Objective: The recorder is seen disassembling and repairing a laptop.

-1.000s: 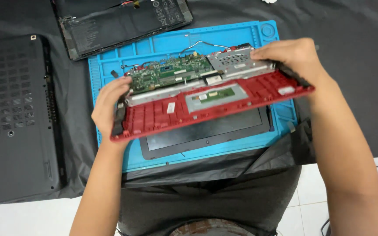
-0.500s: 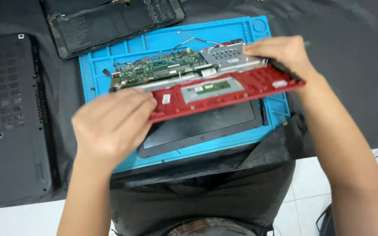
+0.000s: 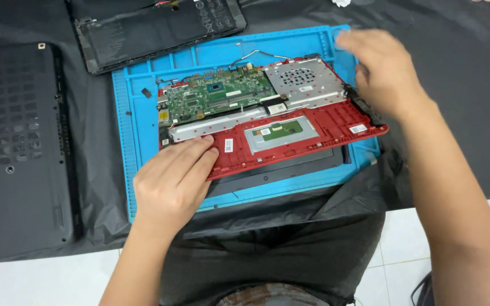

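An opened red laptop base [image 3: 336, 127] lies on a blue work mat [image 3: 126, 130], with a green circuit board [image 3: 216, 96] and a perforated metal plate [image 3: 301, 82] exposed inside. My left hand [image 3: 171, 181] rests flat on the base's near left corner, fingers together, pressing on the red frame. My right hand [image 3: 384, 71] hovers blurred over the base's far right corner, fingers loosely curled, holding nothing that I can see. A dark screen panel [image 3: 290, 170] shows under the base's front edge.
A black laptop bottom cover [image 3: 18, 147] lies to the left on the dark cloth. A flat black battery pack [image 3: 154, 28] sits at the back. The table's front edge and white floor tiles [image 3: 409, 243] are near my lap.
My left hand came off the base's left edge and now lies flat on its near left corner. My right hand let go of the right corner and lifted.
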